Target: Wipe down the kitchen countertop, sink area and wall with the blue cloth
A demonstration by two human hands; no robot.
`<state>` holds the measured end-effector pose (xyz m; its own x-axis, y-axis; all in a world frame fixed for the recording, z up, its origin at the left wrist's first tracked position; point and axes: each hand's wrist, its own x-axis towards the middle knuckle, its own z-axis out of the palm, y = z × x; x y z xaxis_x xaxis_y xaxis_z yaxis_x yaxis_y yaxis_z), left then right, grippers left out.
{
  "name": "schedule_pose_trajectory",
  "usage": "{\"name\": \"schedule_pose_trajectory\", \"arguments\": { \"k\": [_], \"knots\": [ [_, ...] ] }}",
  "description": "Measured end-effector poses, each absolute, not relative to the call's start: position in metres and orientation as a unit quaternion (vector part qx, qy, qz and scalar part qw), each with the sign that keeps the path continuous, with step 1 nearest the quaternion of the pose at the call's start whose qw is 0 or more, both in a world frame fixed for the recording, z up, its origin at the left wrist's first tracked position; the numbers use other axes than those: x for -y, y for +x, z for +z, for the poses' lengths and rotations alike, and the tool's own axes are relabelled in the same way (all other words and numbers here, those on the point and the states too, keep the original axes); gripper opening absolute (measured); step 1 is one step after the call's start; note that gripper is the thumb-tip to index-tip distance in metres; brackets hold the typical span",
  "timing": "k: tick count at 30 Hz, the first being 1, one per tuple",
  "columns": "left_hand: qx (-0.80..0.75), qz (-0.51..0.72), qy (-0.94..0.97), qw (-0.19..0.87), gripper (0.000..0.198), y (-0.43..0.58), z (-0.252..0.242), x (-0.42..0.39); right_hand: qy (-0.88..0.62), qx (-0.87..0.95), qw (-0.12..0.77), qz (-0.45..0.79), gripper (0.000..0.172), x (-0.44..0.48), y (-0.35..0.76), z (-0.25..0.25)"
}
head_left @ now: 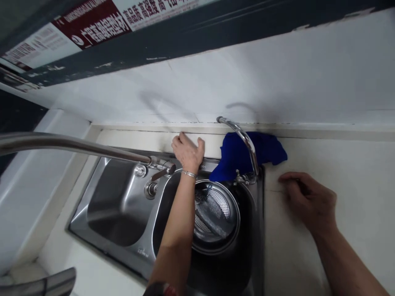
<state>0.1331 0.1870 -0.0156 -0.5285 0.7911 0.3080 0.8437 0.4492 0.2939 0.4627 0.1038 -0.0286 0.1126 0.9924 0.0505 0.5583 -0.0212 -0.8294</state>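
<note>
My left hand (187,153) reaches across the sink to the pale ledge behind it. Its thumb stands apart from the bent fingers, and I see nothing held. To its right, a blue cloth (267,149) lies bunched on the ledge and sink rim, behind the curved chrome faucet (247,142). Over the counter on the right is my right hand (311,201), its fingers curled and drawn together with no object visible in them. A round metal colander (234,230) sits in the right basin beside my left forearm, with a clear, crumpled-looking item inside.
The steel double sink (145,250) has an empty-looking left basin with drain fittings. A large faucet (92,144) arches in from the left. Behind the counter (308,263) rises a white wall (293,82), below a dark window frame (197,45) with printed labels.
</note>
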Motion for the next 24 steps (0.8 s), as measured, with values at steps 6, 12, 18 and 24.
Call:
{"name": "schedule_pose_trajectory", "arguments": {
  "k": [6,12,18,24],
  "knots": [
    [0.861,-0.186,-0.47,0.055,0.06,0.134,-0.013,-0.196,-0.651,0.607,0.36,0.278,0.024,-0.105,0.457,-0.024],
    [0.859,-0.153,-0.487,0.04,0.05,0.141,-0.008,-0.197,-0.657,0.62,0.354,0.243,0.024,-0.108,0.451,-0.017],
    [0.865,-0.139,-0.482,0.027,0.042,0.152,-0.005,-0.197,-0.654,0.626,0.349,0.241,0.027,-0.106,0.452,-0.022],
    [0.815,-0.161,-0.556,0.001,0.04,0.177,-0.014,-0.185,-0.656,0.625,0.348,0.241,0.028,-0.107,0.452,-0.021]
  ]
}}
